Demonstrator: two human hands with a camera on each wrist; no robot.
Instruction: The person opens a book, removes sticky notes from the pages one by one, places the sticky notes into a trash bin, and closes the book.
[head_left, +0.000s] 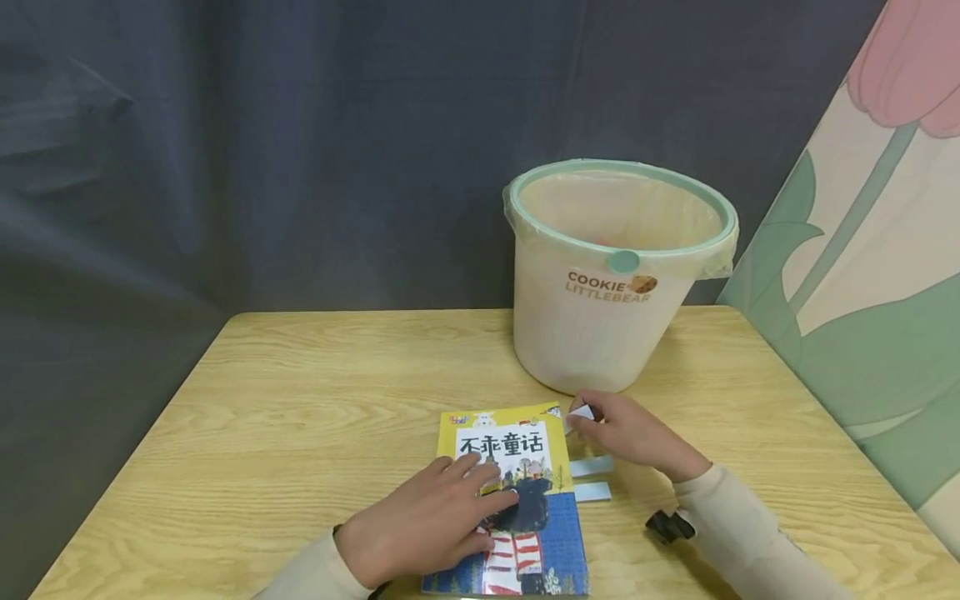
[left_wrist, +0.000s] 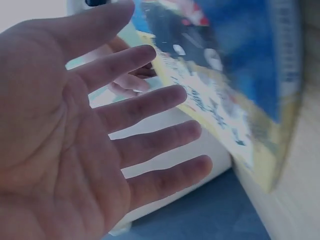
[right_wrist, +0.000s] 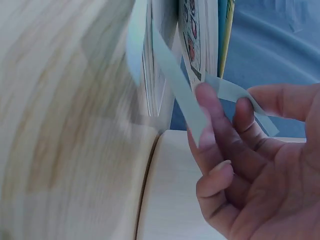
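A picture book (head_left: 558, 525) with a yellow and blue cover lies on the wooden table, its pages slightly parted in the right wrist view. Over its cover, my left hand (head_left: 427, 517) spreads its fairly straight fingers, fingertips right at the picture. At the book's upper right edge, my right hand (head_left: 626, 429) pinches a pale paper strip (right_wrist: 231, 91) between thumb and index finger. Part of that strip runs in between the pages. Two more pale strips, an upper one (head_left: 591, 467) and a lower one (head_left: 594, 492), stick out from the same side below my right hand.
Behind the book stands a tall white bucket (head_left: 592, 342) with a green rim and a clear plastic liner. A dark curtain (head_left: 375, 167) hangs behind the table (head_left: 315, 400). A wall with a painted tulip (head_left: 900, 275) rises at the right.
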